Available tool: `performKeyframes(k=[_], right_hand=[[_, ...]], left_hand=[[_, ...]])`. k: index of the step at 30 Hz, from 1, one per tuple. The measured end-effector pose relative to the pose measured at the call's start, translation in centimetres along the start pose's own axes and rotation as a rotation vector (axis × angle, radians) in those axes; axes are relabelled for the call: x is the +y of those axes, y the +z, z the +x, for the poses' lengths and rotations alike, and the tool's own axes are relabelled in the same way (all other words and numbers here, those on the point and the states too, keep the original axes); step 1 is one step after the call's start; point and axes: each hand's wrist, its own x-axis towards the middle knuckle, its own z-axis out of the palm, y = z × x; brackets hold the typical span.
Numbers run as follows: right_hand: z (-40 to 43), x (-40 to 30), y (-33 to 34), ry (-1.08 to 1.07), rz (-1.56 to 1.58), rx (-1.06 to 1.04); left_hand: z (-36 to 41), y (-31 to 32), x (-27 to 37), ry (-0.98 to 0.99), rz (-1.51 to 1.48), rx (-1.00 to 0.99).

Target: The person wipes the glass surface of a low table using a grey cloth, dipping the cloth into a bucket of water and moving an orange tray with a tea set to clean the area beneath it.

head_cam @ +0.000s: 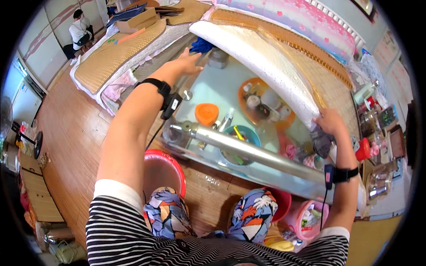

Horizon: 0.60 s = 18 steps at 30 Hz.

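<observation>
My left hand (189,63) is spread, fingers apart and holding nothing, over the far left part of a glass-topped table (209,88). Just beyond its fingertips lies a crumpled blue cloth (201,46). At the table's right side my right hand (330,122) grips the edge of a white table cover (253,61), which is folded back across the far right part of the glass. Directly below that hand is a bunched dark grey cloth (321,143); whether the fingers also touch it is unclear. A thick chrome tube (246,148) runs along the near side under the glass.
Beneath the glass sit an orange basin (244,113), an orange dish (206,113) and a teal bowl (254,134). On the floor are a red bucket (178,166) and a pink bin (322,216). A sofa (116,63) stands left; a person (80,30) sits beyond it.
</observation>
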Motion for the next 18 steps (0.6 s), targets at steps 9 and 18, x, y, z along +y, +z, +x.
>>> performKeyframes(k=[9,18], right_hand=[[-2.1,-2.2,-1.0,0.048,0.051,-0.017],[-4.4,-2.0,0.6,0.051,0.036,0.065]], left_hand=[[8.7,1.9,-0.2,0.051,0.053,0.357],[-0.3,-3.2,1.6,0.122,-0.584,-0.045]])
